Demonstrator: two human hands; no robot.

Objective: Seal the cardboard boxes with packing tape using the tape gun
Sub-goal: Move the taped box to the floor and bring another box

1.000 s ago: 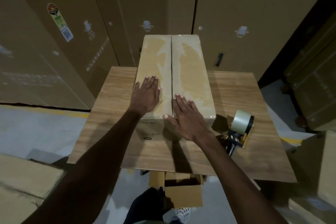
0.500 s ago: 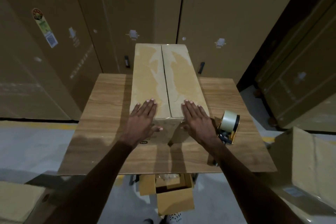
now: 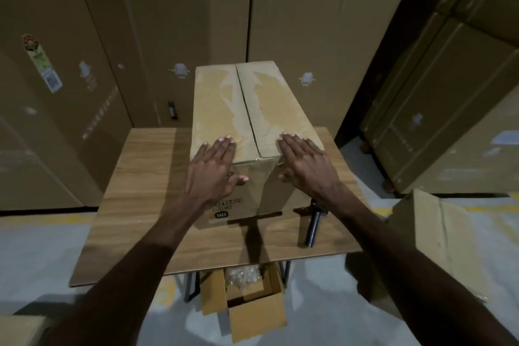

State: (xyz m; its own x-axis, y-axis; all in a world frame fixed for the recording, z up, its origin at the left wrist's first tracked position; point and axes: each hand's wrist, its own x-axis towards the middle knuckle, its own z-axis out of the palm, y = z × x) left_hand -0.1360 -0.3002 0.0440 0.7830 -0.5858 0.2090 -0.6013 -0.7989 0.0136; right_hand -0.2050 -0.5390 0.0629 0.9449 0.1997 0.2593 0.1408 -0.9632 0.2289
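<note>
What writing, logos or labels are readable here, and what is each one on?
Nothing reads as full words.
Cardboard box, near end: a small dark square logo, seemingly upside down, perhaps "mi"; not certain.
Printed lines above that logo: too small and blurred to read.
Tall carton on the left: a long coloured sticker with a code square; blurred.
Pale handling symbols on the cartons behind: pictures only, with no legible text.

Both hands flat, fingers straight

Likely warehouse — tall stacked cartons, concrete floor.
</note>
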